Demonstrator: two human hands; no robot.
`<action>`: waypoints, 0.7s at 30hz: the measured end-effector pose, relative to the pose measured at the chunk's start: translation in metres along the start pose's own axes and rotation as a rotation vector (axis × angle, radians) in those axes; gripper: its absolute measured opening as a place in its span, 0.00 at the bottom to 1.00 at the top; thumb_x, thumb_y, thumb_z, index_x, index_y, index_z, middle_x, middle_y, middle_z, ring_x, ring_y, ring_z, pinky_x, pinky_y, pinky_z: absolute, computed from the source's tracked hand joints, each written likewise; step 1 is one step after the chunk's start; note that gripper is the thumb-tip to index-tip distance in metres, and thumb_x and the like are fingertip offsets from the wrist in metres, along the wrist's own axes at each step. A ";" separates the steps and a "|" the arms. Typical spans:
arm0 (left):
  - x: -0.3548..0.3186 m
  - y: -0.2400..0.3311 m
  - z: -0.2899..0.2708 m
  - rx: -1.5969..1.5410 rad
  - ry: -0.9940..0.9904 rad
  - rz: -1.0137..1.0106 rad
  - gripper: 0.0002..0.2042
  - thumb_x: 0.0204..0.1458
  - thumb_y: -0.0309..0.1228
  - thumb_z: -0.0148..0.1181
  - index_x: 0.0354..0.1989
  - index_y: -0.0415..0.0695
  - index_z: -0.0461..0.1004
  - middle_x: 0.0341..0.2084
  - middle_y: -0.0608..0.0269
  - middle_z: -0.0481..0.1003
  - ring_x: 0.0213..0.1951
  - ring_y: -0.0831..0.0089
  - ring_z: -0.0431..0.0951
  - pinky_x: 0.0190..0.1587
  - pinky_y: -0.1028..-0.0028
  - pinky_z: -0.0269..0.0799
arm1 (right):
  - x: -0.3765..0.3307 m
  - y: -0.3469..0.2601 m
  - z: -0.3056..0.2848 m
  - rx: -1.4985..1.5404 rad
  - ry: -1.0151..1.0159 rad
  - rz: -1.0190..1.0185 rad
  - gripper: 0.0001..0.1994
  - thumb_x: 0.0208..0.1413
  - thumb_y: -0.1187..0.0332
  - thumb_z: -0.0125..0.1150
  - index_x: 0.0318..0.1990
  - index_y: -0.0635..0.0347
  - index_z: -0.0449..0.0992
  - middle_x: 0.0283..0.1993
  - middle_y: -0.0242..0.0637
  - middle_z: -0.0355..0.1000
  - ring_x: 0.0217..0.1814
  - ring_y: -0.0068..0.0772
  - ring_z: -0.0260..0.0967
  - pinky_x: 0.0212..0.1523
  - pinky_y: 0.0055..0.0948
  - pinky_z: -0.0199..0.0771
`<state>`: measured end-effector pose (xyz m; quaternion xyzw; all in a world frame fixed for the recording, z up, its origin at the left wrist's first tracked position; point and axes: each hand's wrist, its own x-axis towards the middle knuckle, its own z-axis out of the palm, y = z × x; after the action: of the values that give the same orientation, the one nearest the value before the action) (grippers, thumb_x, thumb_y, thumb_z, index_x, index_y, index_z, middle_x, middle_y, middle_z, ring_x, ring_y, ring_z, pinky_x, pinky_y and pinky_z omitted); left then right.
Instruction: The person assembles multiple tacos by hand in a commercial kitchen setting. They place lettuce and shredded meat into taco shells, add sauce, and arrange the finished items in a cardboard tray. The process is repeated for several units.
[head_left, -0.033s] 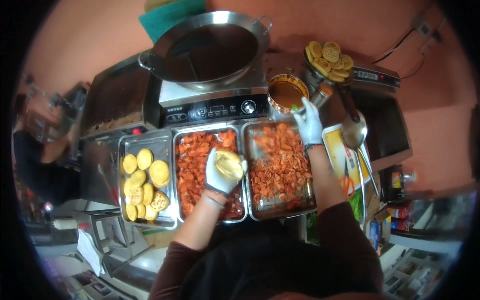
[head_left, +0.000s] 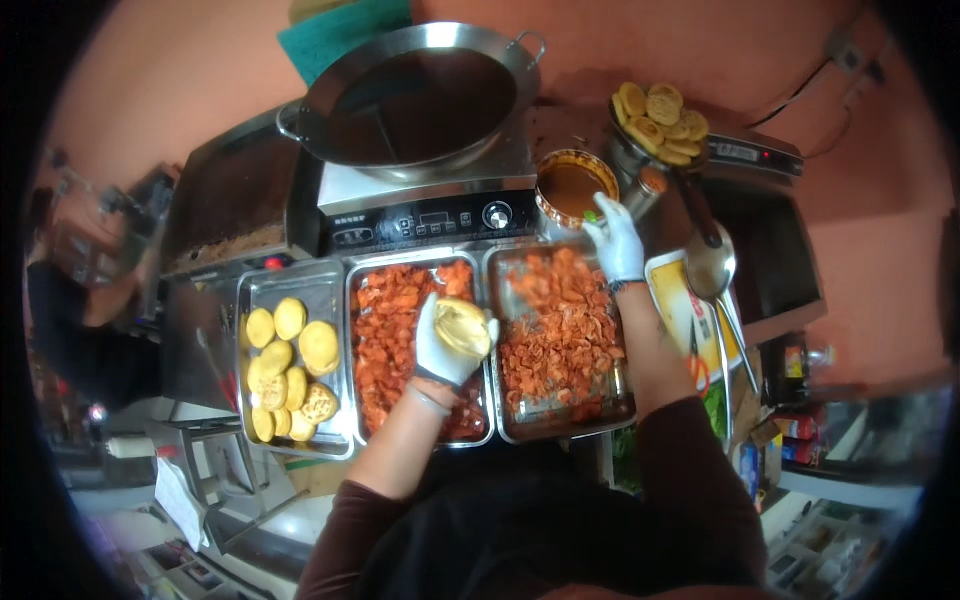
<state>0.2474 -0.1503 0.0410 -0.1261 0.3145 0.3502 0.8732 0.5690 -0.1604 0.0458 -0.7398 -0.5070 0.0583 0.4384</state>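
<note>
My left hand (head_left: 442,345), in a white glove, holds a split round yellow flatbread (head_left: 463,328) with its cut side up. It is above a steel tray of red-brown meat chunks (head_left: 385,295). My gloved right hand (head_left: 618,245) pinches a small green piece (head_left: 591,216), perhaps a bit of leaf or pepper. That piece is over the near rim of a pot of brown sauce (head_left: 573,188). Below the right hand lies a second tray of thinner red meat pieces (head_left: 560,345). At the left, a third tray (head_left: 308,275) carries several yellow flatbreads (head_left: 290,318).
A wide two-handled pan (head_left: 425,40) of dark liquid sits on a cooker (head_left: 430,215) at the back. More flatbreads (head_left: 662,115) are piled at the back right. A ladle (head_left: 708,265), orange-handled scissors (head_left: 697,365) and leafy greens (head_left: 714,410) lie right. Another person's arm (head_left: 100,300) shows at far left.
Both hands have shifted only very slightly. The flatbread and the green piece are still held.
</note>
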 end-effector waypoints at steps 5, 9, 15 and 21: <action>0.035 -0.018 0.023 0.086 -0.053 0.019 0.24 0.61 0.55 0.55 0.54 0.49 0.73 0.52 0.51 0.73 0.51 0.51 0.74 0.55 0.49 0.74 | 0.038 0.032 0.001 0.006 -0.056 -0.160 0.12 0.61 0.73 0.61 0.51 0.58 0.81 0.50 0.42 0.78 0.49 0.34 0.77 0.54 0.30 0.76; 0.070 -0.030 0.036 0.075 -0.074 0.042 0.23 0.63 0.52 0.53 0.56 0.48 0.73 0.50 0.54 0.76 0.51 0.53 0.75 0.55 0.47 0.74 | 0.030 0.005 -0.031 0.301 0.071 -0.098 0.10 0.61 0.79 0.61 0.48 0.61 0.82 0.47 0.36 0.81 0.43 0.24 0.79 0.43 0.21 0.79; 0.116 -0.051 0.067 0.016 -0.069 -0.032 0.19 0.63 0.52 0.51 0.50 0.51 0.75 0.47 0.56 0.77 0.50 0.53 0.75 0.56 0.46 0.73 | -0.017 -0.013 -0.060 0.241 0.137 -0.347 0.09 0.60 0.78 0.61 0.46 0.63 0.83 0.49 0.43 0.81 0.48 0.33 0.80 0.48 0.28 0.81; 0.117 -0.047 0.070 -0.025 -0.169 -0.017 0.21 0.64 0.50 0.50 0.49 0.46 0.75 0.47 0.53 0.77 0.49 0.50 0.76 0.56 0.45 0.72 | -0.083 -0.073 -0.088 0.693 0.223 -0.284 0.08 0.63 0.78 0.59 0.47 0.69 0.80 0.47 0.48 0.81 0.40 0.34 0.82 0.41 0.32 0.86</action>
<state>0.3775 -0.0909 0.0199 -0.1098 0.2339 0.3560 0.8981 0.5247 -0.2714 0.1214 -0.4724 -0.5038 0.0842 0.7183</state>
